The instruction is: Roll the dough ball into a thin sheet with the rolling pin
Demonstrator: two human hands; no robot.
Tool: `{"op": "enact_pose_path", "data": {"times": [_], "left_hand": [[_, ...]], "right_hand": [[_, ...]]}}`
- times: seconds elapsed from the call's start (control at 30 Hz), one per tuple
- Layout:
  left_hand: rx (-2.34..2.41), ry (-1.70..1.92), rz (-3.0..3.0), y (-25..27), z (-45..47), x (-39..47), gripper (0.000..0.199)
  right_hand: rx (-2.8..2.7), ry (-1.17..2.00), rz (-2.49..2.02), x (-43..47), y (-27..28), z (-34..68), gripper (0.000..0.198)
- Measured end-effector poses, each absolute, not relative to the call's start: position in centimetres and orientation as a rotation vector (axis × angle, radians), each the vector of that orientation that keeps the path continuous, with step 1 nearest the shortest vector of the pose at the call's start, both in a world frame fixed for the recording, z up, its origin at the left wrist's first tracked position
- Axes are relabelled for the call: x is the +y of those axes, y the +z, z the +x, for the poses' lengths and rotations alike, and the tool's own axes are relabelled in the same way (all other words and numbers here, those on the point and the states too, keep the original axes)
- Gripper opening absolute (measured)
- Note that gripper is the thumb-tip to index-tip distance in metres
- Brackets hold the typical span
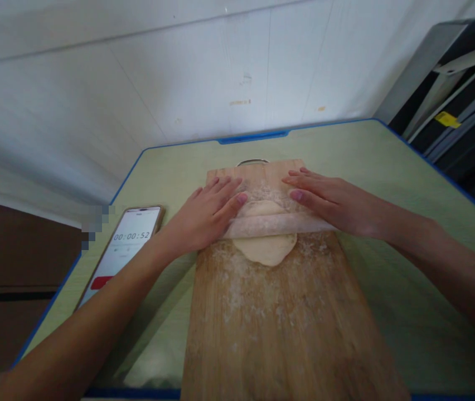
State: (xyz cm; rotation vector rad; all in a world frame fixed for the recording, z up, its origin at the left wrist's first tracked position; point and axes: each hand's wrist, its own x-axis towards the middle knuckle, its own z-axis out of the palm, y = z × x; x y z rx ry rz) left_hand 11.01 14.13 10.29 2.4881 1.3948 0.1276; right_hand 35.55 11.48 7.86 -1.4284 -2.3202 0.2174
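- While the left hand (211, 216) lies flat over one end of the rolling pin (271, 225), the right hand (327, 199) lies over the other end.
- The two hands are apart, with the pin and dough between them. The fingers are out long and point away over the board. They do not curl around the pin.
- The pin is pale and a bit blurry. It lies across the dough (267, 250), so the middle of the dough is hidden.
- The dough is on the far half of the board. It sticks out on both sides of the pin. The near edge comes down to a soft, blunt tip.
- Some of the work looks done to me: the dough is in one flat piece, and flour (232, 295) is on the board.
- Some work seems to be left, I think. The edge is not an even round, and the pin is on top of the dough. I cannot tell how thin it is.
- The wooden board (287, 356) lies on the green table (392, 167), with its metal handle (253, 161) at the far end.
- A phone (137, 218) lies by the left arm. Its clock says 00:00:52.
- Past the table is a white wall (204, 83).
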Motion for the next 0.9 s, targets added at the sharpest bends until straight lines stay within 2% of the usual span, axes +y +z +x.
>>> {"op": "enact_pose_path", "data": {"times": [0.17, 0.47, 0.7, 0.9], "left_hand": [[1.445, 0.063, 2.527, 10.4, 10.9, 13.5, 0.07], [1.446, 0.035, 2.586, 10.6, 11.0, 12.6, 0.063], [1.415, 0.045, 2.591, 10.7, 10.8, 12.1, 0.063], [1.345, 0.058, 2.47, 10.0, 11.0, 14.6, 0.07]], "right_hand": [[-2.33, 0.25, -1.386, 10.9, 8.1, 35.3, 0.053], [-2.383, 0.166, -1.354, 10.3, 7.9, 35.6, 0.065], [-2.425, 0.096, -1.356, 9.4, 8.0, 35.2, 0.06], [-2.478, 0.267, -1.324, 11.5, 7.6, 36.2, 0.058]]}}
